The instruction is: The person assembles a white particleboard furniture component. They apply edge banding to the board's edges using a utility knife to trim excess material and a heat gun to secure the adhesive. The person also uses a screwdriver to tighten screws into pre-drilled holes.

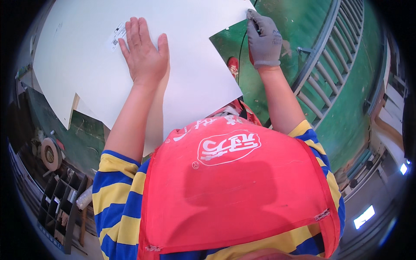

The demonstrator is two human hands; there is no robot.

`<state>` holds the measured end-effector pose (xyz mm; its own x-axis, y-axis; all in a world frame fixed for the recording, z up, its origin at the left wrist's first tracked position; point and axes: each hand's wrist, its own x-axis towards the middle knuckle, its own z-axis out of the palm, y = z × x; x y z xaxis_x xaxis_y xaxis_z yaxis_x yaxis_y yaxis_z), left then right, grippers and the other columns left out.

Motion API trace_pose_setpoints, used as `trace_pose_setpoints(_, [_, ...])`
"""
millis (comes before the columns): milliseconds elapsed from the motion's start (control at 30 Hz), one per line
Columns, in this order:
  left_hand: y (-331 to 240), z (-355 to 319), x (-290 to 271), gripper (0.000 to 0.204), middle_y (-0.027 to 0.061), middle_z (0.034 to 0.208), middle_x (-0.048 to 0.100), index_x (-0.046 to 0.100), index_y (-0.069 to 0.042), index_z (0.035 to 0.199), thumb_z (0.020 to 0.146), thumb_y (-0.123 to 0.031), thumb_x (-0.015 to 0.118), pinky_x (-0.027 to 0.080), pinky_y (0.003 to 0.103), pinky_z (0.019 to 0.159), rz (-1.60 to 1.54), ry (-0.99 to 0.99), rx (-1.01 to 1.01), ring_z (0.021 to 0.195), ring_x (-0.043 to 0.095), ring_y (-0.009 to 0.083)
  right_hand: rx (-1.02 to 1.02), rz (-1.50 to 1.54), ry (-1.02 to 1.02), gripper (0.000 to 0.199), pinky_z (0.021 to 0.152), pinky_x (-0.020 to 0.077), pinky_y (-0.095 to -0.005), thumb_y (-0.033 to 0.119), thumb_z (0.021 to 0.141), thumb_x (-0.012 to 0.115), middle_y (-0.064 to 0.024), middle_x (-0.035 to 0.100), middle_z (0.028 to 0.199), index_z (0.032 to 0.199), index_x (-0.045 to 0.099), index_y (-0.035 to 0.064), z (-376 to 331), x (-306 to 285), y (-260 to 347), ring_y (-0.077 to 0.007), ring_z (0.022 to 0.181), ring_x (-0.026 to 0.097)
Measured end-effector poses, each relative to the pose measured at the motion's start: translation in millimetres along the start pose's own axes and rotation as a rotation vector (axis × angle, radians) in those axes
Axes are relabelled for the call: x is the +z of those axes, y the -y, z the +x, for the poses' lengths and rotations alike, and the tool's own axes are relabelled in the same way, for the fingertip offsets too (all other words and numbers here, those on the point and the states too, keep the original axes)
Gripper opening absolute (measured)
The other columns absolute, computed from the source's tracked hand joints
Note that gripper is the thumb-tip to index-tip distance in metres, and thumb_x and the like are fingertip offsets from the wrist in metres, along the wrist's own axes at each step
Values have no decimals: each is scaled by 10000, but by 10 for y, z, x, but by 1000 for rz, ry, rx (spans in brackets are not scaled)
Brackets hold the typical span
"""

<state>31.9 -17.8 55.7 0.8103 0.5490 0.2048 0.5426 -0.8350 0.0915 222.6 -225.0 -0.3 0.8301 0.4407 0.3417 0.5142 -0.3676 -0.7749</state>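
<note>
The large white panel (195, 56) lies under the bare left hand (145, 54), which rests flat with fingers spread beside a printed label (115, 40). The gloved right hand (264, 39) curls its fingers at the panel's far right corner; whether they clamp anything I cannot tell.

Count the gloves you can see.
1: a grey glove, on the right hand by the white panel. The left hand, spread on the panel, is bare.
</note>
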Motion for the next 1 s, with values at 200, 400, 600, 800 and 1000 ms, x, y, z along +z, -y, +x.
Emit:
trace_pose_setpoints(200, [-23, -8, 15, 638, 128, 1580, 268, 294, -47, 1504, 987, -375, 471, 60, 499, 1208, 1, -9, -12, 1499, 167, 262, -11, -148, -16, 263, 762, 525, -363, 172, 896, 632, -85, 641, 983, 1151, 693, 145, -103, 156, 197, -279, 876, 648])
trace_pose_setpoints(400, [-32, -4, 65, 639, 119, 1581, 262, 302, -51, 1498, 986, -391, 479, 67, 506, 1207, -12, -23, -7, 1499, 162, 257, 85, -196, 157, 256, 748, 516, -360, 198, 915, 622, -96, 637, 945, 1146, 705, 127, -288, 272, 685, -281, 861, 646])
trace_pose_setpoints(600, [-95, 45, 132, 648, 107, 1579, 266, 301, -58, 1497, 983, -408, 484, 76, 510, 1207, -9, -37, 2, 1496, 169, 257, 5, -34, 245, 231, 768, 511, -394, 205, 896, 617, -104, 644, 960, 1097, 715, 147, -183, 193, 558, -291, 872, 644])
trace_pose_setpoints(800, [-147, 60, 144, 652, 108, 1577, 275, 306, -58, 1495, 980, -414, 487, 82, 511, 1208, -22, -40, 7, 1495, 174, 254, 51, -243, 98, 229, 768, 517, -368, 208, 902, 647, -133, 680, 955, 1066, 725, 69, 55, 69, 147, -304, 870, 656])
trace_pose_setpoints(1000, [-153, 57, 166, 660, 105, 1581, 269, 303, -54, 1499, 980, -422, 481, 79, 503, 1212, -1, -27, -14, 1498, 166, 246, 23, -287, 212, 246, 745, 518, -377, 216, 896, 636, -108, 643, 902, 1116, 714, 138, -194, 209, 658, -293, 830, 646])
